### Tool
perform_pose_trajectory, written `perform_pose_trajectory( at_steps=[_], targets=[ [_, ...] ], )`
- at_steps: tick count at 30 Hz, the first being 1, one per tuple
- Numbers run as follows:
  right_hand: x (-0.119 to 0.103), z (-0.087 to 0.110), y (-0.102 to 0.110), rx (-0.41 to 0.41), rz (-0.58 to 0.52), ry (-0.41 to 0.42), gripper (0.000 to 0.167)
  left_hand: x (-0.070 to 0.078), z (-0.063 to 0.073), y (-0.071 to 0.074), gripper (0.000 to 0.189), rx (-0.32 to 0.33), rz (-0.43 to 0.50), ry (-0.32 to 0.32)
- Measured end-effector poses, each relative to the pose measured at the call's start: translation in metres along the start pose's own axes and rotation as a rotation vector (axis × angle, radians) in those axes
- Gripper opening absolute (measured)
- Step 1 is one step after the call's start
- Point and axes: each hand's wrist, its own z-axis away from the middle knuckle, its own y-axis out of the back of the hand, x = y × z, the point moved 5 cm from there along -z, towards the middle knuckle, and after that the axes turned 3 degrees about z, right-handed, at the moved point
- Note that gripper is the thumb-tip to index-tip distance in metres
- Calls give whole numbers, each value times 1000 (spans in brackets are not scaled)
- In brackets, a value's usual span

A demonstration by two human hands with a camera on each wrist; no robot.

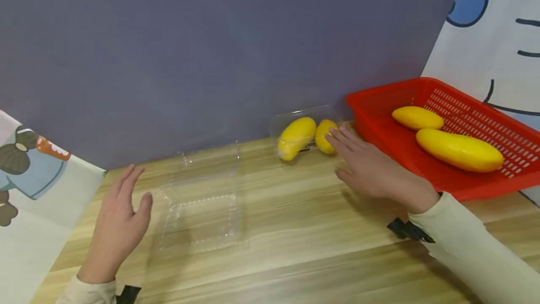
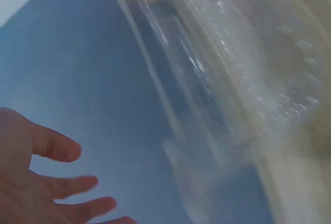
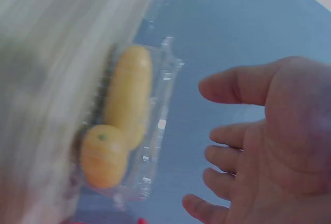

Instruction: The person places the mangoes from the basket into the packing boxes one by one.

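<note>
My left hand point(image 1: 120, 222) hovers left of a clear plastic clamshell box point(image 1: 200, 222), whose lid stands raised toward the back wall. Its fingers are spread and hold nothing. Farther right, a second clear box point(image 1: 276, 123) against the wall contains two yellow mangoes, a longer one point(image 1: 297, 138) and one seen more end-on point(image 1: 324, 136). My right hand point(image 1: 373, 165) reaches over this box's right side with loose fingers. The right wrist view shows those fingers point(image 3: 222, 182) apart from the box, nothing between them. Both wrist views are blurred.
A red plastic basket point(image 1: 394, 154) stands at the right with a smaller yellow fruit point(image 1: 417, 118) and a larger one point(image 1: 460, 150) inside. A blue-grey wall point(image 1: 211, 50) closes off the back. Wood-grain tabletop point(image 1: 287, 229) lies in front. Cartoon-printed panels flank both sides.
</note>
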Motion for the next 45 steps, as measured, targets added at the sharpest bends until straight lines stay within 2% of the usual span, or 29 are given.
perform_pose_trajectory(
  at_steps=[2,4,7,9,10,13,16,21,24,28,32,36,42,45],
  targets=[
    [-4,7,7,-1,1,18,75,-25,4,3,60,-89,6,104],
    [-5,14,13,-11,-6,29,75,-47,6,0,65,-219,61,220],
    [-1,23,19,-25,-30,30,76,-71,7,-9,74,-423,209,375],
    [4,28,24,-36,-42,24,76,-81,8,-17,76,-510,347,444],
    [8,30,27,-38,-49,23,77,-85,8,-22,75,-527,408,464],
    [24,34,39,-39,-65,9,78,-91,10,-34,69,-528,538,480],
    [48,38,55,-48,-56,-67,80,-93,12,-42,63,-501,600,488],
    [96,46,74,-86,12,-225,81,-84,13,-51,59,-477,665,499],
    [115,54,80,-102,43,-268,81,-78,14,-55,57,-439,715,520],
    [131,61,89,-117,91,-303,81,-72,17,-57,56,-402,796,525],
    [150,65,100,-120,106,-352,80,-64,19,-59,55,-410,860,526],
    [170,66,108,-53,98,-415,78,-55,23,-61,56,-426,873,558],
    [184,66,115,205,35,-558,69,-40,29,-64,55,-394,896,617],
    [189,65,117,239,46,-582,67,-33,30,-65,54,-371,915,629]
  ],
)
